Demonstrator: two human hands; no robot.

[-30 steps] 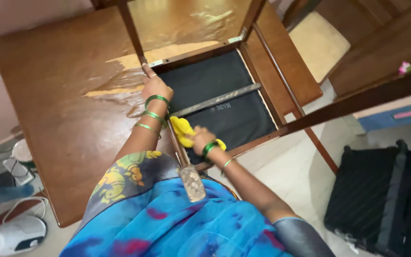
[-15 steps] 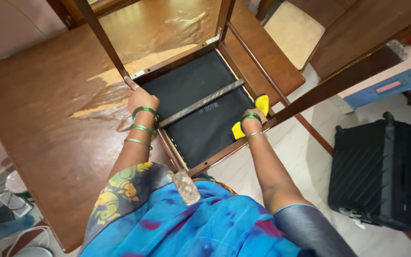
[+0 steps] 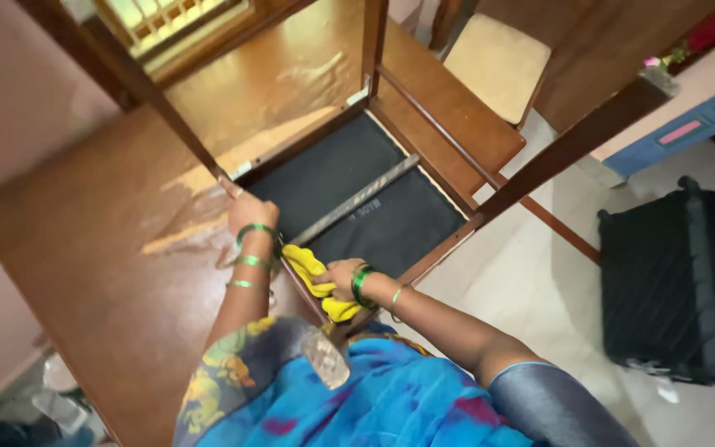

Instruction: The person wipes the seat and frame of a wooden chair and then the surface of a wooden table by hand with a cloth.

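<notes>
Yellow cloth (image 3: 316, 277) is pressed against the near left rail of an upturned chair (image 3: 374, 207) lying on a wooden table (image 3: 84, 265), bunched in the closed fingers of the right hand (image 3: 341, 277). The frame appears steadied by the left hand (image 3: 251, 213), fingers wrapped around a leg, wrist bent, green bangles (image 3: 254, 244) worn

Glossy wooden table (image 3: 84, 248), matt black fabric underside (image 3: 357, 207), seemingly soft yellow cloth (image 3: 312, 273)

Green bangles — blue patterned sari — grey sleeve.
</notes>
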